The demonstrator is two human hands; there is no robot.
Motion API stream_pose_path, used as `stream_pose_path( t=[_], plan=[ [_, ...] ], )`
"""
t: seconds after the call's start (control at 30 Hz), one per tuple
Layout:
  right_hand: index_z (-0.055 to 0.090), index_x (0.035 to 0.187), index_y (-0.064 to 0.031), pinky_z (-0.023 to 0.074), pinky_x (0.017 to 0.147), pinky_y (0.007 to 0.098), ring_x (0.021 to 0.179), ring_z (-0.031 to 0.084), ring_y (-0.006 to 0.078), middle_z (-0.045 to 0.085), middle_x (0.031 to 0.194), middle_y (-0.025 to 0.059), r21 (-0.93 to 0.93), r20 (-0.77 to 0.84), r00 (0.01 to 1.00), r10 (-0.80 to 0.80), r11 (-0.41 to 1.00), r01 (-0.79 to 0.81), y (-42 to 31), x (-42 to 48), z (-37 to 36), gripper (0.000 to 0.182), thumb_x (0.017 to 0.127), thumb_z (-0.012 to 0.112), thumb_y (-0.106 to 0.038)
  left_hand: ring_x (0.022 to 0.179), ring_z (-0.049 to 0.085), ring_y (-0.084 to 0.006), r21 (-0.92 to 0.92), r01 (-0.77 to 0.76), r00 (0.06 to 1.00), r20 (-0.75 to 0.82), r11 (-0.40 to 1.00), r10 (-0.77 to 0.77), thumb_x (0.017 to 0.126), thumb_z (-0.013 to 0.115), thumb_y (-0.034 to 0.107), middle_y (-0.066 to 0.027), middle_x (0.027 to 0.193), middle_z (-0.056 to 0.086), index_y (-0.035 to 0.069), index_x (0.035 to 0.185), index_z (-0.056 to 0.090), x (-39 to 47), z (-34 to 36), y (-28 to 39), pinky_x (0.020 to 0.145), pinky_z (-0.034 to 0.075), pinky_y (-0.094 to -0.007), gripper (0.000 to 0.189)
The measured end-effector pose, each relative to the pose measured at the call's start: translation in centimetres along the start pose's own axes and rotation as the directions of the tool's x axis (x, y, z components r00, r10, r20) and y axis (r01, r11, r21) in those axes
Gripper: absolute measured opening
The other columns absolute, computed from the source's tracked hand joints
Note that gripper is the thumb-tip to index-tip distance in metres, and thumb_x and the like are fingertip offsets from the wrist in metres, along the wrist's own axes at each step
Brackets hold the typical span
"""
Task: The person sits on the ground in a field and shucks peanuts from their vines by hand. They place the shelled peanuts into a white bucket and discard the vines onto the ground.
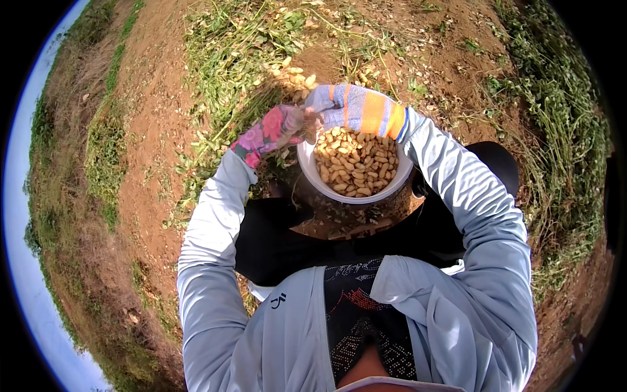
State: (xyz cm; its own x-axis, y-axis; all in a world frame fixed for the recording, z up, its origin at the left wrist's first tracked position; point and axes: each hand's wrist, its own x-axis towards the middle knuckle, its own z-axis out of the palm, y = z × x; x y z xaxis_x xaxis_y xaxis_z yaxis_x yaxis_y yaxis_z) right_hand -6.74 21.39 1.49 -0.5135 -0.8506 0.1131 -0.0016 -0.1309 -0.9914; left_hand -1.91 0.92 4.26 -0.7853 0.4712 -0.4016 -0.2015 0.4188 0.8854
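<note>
My left hand (274,128), in a pink and green flowered glove, is closed around the stems and roots of a peanut plant at the upper left of the bucket. Beside it, my right hand (350,108), in a purple and orange striped glove, reaches over the bucket's far rim, its fingertips at the plant's roots. A cluster of unshelled peanuts (293,77) shows just beyond both hands. The white bucket (307,169) between my knees holds many loose peanuts (357,161). Blur and overlap hide what the right fingers grip.
Pulled peanut plants (225,63) lie across the brown soil (152,98) ahead and to the left. A long row of green plants (563,108) runs along the right side. Dry grass and weeds (68,196) border the field at the far left.
</note>
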Motion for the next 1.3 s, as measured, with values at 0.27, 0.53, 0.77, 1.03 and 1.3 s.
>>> stream_pose_path(
  t=[0.27,0.53,0.77,1.03,1.3],
  plan=[
    [0.048,0.105,0.0044,0.0428,0.066,0.0224,0.069,0.051,0.0099,0.054,0.077,0.0040,0.493,0.000,0.983,0.186,0.855,-0.162,-1.5,-0.4,1.3,0.031,0.079,0.053,-0.011,0.069,0.053,-0.0107,-0.018,-0.050,0.997,-0.057,0.999,0.048,0.082,0.039,0.055,-0.0035,0.077,0.055,0.005,0.088,0.051,-1.5,-0.2,1.5,0.058,0.044,-0.0224,0.052],
    [0.051,0.104,-0.0030,0.0414,0.058,0.0258,0.061,0.048,0.0094,0.051,0.070,0.0020,-0.336,-0.040,0.987,0.156,0.928,-0.160,-0.6,-0.5,0.4,0.026,0.082,0.043,-0.015,0.063,0.050,-0.0112,0.043,-0.215,0.885,-0.414,0.976,0.213,0.083,0.042,0.051,-0.0060,0.077,0.054,0.004,0.099,0.045,-2.8,-3.1,-1.5,0.053,0.040,-0.0218,0.050],
    [0.049,0.112,-0.0069,0.0400,0.081,0.0392,0.095,0.052,0.0349,0.057,0.098,0.0176,-0.819,0.020,0.991,0.135,0.570,-0.061,2.1,-2.5,-0.4,0.044,0.081,0.051,-0.037,0.050,0.041,-0.0089,-0.094,-0.364,0.545,-0.828,0.927,0.130,0.084,0.048,0.042,-0.0048,0.072,0.054,0.006,0.098,0.047,-11.9,-10.0,4.3,0.043,0.031,-0.0236,0.039],
    [0.051,0.109,-0.0071,0.0415,0.079,0.0391,0.091,0.054,0.0341,0.059,0.094,0.0161,-0.829,-0.006,0.947,0.322,0.528,-0.185,4.1,-2.4,0.5,0.040,0.081,0.050,-0.036,0.080,0.058,-0.0174,0.346,0.734,0.031,-0.877,0.585,0.480,0.084,0.049,0.039,-0.0086,0.089,0.063,0.005,0.098,0.060,-31.0,-12.6,5.5,0.073,0.043,-0.0290,0.038],
    [0.051,0.107,-0.0056,0.0421,0.077,0.0391,0.089,0.055,0.0326,0.059,0.093,0.0152,-0.868,0.045,0.929,0.367,0.475,-0.145,4.5,-2.5,0.7,0.039,0.082,0.050,-0.035,0.103,0.050,-0.0311,0.306,0.935,0.066,-0.648,-0.180,-0.759,0.075,0.054,0.048,-0.0153,0.107,0.055,0.010,0.108,0.055,-48.9,-7.8,-16.9,0.087,0.040,-0.0376,0.051]
  ],
)
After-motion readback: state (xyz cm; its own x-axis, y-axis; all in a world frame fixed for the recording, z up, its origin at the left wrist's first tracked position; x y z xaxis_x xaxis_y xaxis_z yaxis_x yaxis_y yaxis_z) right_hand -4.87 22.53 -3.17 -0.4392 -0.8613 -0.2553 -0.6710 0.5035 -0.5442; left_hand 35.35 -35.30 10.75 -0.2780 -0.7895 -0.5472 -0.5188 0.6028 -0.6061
